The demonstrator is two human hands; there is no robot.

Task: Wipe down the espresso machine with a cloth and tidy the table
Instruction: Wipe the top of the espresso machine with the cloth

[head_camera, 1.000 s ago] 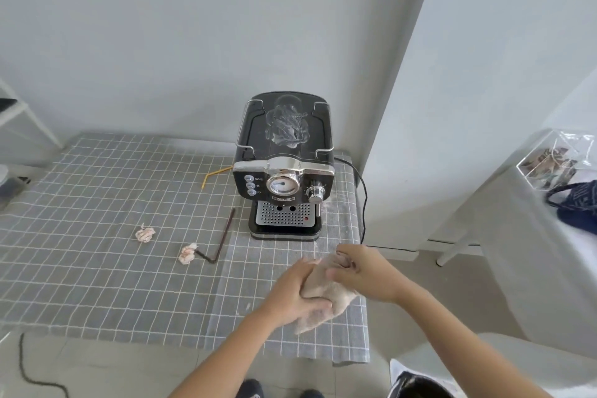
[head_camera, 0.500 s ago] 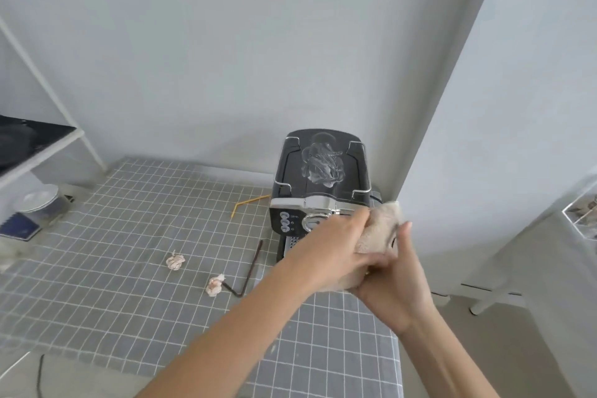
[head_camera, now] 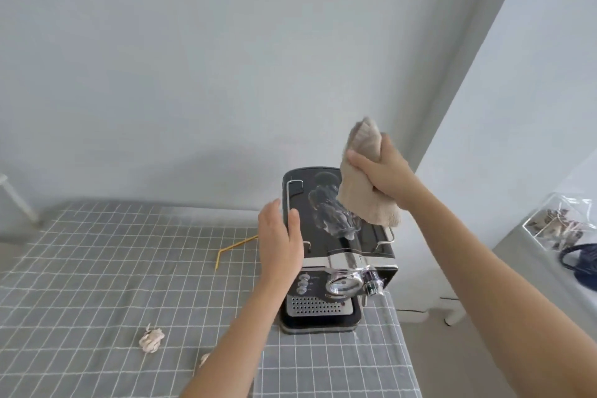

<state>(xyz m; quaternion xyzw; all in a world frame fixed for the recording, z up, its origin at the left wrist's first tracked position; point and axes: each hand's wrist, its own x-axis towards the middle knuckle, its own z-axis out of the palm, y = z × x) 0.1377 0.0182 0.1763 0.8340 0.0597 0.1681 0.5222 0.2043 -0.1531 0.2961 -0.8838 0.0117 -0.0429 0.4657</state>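
Standing at the right end of the table [head_camera: 80, 268], close to its right edge, the machine [head_camera: 339, 255] has its back toward the wall [head_camera: 193, 74] and its gauge and drip grille facing the camera. Left of the machine the checked tablecloth runs wide and mostly bare, leaving plenty of room on that side; right of it only a narrow strip of cloth remains before the edge drops off to the floor. Further right of the machine, well apart, a second surface carries a clear box [head_camera: 562, 223] and a dark bag [head_camera: 581, 265].

Above the machine's rear right corner, the right hand [head_camera: 384, 171] is clenched around the rag [head_camera: 361, 171], whose lower end hangs just over the top plate; whether it touches is unclear. Crumpled clear plastic [head_camera: 336, 213] lies on that top plate between the side rails. Against the machine's left side sits the left hand [head_camera: 279, 245], fingers straight and together, palm flat toward the casing, holding nothing.

Left of the machine, near its rear, a bent yellow straw [head_camera: 232, 247] lies on the tablecloth. Further forward and left, a paper wad [head_camera: 151, 339] sits well clear of the machine, and a smaller scrap [head_camera: 204, 359] shows beside the left forearm.
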